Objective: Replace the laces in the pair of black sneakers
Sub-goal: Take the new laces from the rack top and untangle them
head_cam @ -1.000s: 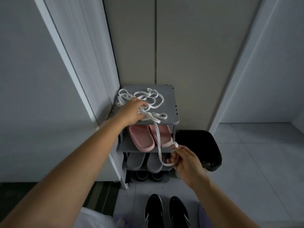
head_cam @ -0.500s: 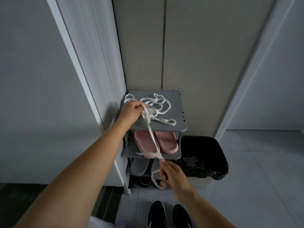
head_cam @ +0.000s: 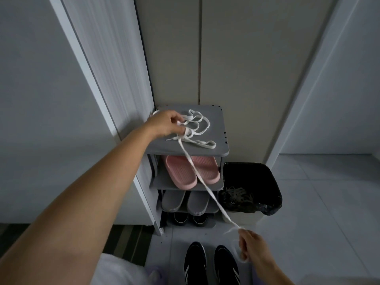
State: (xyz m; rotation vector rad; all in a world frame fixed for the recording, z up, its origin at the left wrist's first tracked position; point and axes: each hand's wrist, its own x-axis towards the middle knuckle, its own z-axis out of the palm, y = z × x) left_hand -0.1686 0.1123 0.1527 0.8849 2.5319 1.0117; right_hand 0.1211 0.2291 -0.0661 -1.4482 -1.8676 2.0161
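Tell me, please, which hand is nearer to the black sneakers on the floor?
Right. The right hand holds a white lace just beside the black sneakers; the left hand grips the lace pile atop the shoe rack.

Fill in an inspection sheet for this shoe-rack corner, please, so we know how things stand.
Surface: grey shoe rack; its top shelf carries a loose pile of white laces.
Job's things: black sneakers side by side on the floor, near the person; stretched lace runs taut from the pile down to the right hand.
Clutter: pink slippers, grey slippers and dark shoes on the lower shelves; black bin beside the rack, with a pale tangle inside.
Hands: left hand grips the pile; right hand pinches the stretched lace.
Cables: nothing seen.
Surroundings: pale panels, tiled floor, striped mat.
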